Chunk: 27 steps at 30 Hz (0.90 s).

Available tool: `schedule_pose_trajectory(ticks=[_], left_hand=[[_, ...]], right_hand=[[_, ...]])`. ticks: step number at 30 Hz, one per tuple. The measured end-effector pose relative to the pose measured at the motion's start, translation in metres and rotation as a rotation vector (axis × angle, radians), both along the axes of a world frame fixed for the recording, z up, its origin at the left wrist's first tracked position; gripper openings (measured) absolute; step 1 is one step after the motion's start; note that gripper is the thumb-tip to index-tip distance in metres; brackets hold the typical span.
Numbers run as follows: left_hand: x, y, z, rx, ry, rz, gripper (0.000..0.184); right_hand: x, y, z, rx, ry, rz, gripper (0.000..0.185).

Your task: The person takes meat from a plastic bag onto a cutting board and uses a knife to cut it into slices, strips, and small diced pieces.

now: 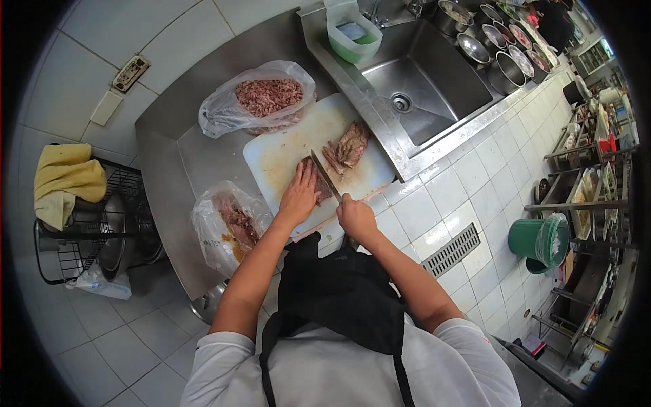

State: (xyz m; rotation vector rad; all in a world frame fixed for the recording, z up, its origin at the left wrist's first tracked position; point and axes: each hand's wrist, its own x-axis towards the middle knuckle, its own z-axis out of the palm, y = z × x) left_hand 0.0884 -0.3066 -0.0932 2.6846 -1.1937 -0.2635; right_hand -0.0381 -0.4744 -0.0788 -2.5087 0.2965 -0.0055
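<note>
My right hand (356,217) is wrapped round the handle of a knife (327,176). The blade lies along the right side of a piece of meat (323,190) on the white cutting board (268,159). My left hand (298,195) presses on that meat from the left, its fingers close to the blade and partly hiding the meat. Right of the knife rests a larger piece of cooked-looking meat (352,144) with strips beside it. Behind the board is a plastic bag of chopped meat (268,97). A second clear bag with meat (234,217) sits beside my left forearm.
A steel sink (434,81) adjoins the counter (203,159) on the right, with a plastic container (354,34) at its corner. Several metal pots (505,71) stand beyond it. A wire rack with a yellow cloth (68,180) is at left. A green bucket (525,239) stands far right.
</note>
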Motion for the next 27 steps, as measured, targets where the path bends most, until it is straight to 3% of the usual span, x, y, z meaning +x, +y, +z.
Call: schedule_pose_trajectory(ticks=[4, 7, 27], left_hand=[[0.002, 0.001, 0.003, -0.072, 0.045, 0.025, 0.075], [-0.004, 0.0, 0.003, -0.263, 0.115, 0.135, 0.076], [-0.013, -0.03, -0.027, -0.228, -0.081, 0.304, 0.071]], right_hand=[[0.002, 0.0, 0.011, 0.006, -0.01, -0.02, 0.019], [0.003, 0.003, 0.022, -0.014, -0.014, 0.004, 0.019], [0.003, 0.014, 0.02, -0.101, -0.023, 0.045, 0.011]])
